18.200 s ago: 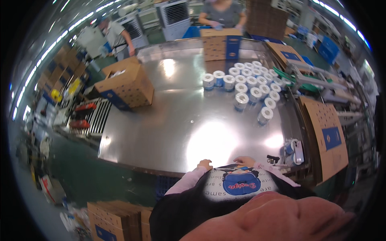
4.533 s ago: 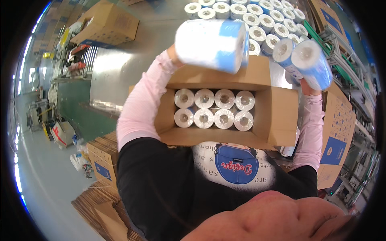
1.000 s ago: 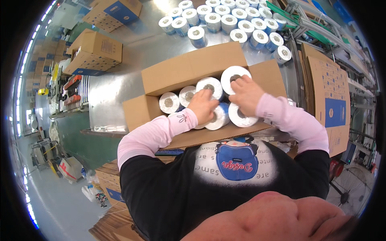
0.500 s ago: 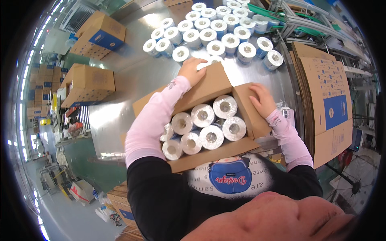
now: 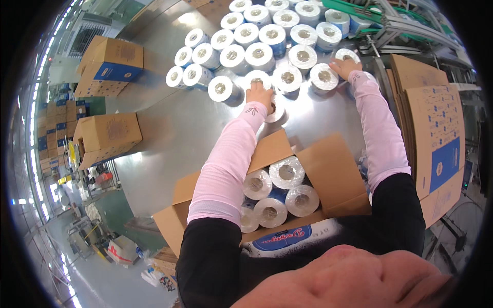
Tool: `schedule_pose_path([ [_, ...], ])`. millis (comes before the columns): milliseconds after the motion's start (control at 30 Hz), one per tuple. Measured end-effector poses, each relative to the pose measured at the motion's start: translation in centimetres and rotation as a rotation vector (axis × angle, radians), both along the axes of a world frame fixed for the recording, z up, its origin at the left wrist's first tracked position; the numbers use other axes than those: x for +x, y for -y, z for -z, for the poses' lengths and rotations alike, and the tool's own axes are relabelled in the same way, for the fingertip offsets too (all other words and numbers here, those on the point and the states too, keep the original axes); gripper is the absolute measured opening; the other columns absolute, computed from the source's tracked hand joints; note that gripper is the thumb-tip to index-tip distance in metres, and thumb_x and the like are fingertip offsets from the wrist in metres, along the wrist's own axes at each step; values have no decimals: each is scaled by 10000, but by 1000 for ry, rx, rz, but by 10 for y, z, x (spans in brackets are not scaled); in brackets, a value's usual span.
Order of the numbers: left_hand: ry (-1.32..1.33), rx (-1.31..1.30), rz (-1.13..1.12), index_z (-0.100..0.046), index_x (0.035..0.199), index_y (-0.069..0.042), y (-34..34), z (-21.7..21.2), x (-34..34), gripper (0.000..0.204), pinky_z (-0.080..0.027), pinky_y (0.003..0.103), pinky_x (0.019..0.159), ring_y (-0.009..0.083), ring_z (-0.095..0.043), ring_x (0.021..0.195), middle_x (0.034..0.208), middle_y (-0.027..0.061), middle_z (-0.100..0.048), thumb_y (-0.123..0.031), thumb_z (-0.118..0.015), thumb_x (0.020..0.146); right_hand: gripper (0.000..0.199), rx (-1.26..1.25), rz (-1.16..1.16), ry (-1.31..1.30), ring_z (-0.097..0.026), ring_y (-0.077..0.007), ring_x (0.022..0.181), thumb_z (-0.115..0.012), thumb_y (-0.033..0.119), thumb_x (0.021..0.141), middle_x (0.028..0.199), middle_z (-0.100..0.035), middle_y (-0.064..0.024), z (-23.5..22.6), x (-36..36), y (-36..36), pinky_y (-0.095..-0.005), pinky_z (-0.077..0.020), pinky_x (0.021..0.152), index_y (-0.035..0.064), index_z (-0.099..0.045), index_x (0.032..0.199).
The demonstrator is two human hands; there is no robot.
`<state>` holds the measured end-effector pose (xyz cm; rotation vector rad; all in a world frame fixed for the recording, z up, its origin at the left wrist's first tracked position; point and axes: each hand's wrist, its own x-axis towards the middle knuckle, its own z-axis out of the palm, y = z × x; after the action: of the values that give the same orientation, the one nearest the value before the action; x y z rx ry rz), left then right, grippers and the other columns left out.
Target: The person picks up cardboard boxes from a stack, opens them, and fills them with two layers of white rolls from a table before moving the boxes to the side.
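We are standing at a shiny steel counter (image 5: 169, 133) in a packing hall, with closed cardboard boxes (image 5: 110, 136) sitting at the frame's left. We are reaching our left hand (image 5: 261, 94) to the frame's upper centre, its fingers closing around a wrapped paper roll (image 5: 257, 78) in the cluster there. Our right hand (image 5: 344, 66) is lying spread on another roll (image 5: 346, 54) at upper right. The open carton (image 5: 334, 174), part-filled with rolls, is sitting at lower centre.

Shiny steel table (image 5: 169, 138) bears wrapped paper rolls (image 5: 259, 51), an open carton (image 5: 328, 174), closed boxes (image 5: 110, 136)
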<state>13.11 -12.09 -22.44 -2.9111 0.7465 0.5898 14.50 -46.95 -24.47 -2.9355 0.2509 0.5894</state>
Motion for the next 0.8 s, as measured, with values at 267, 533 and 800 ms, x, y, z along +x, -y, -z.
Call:
schedule_pose_path([
  [267,-14,119,-68,-636,1168,-189,-4,-5,0,532,-418,415,998,346,-511,1171,1195,169,-566,-361,-722,672,691,-96,-283,-183,-357,-320,1344,-604,576,766,1379,-467,-161,-24,-69,-121,-648,-129,1083,271,-470,1371],
  [533,-111,-590,-524,-663,1097,-83,-106,-69,-1,468,-501,368,885,284,-645,989,1072,134,-677,-365,-717,727,510,248,-410,69,-486,-284,1222,-687,296,799,1258,-551,-171,-13,-243,-123,-527,-341,1021,113,-556,1256],
  [800,-542,-1569,-315,-648,1025,-23,-241,-223,-144,241,-491,268,824,128,-609,895,1002,35,-670,-99,-683,799,485,1535,188,298,-547,-242,1140,-690,255,788,1185,-602,-130,-161,-161,-98,-423,-420,966,64,-572,1218],
])
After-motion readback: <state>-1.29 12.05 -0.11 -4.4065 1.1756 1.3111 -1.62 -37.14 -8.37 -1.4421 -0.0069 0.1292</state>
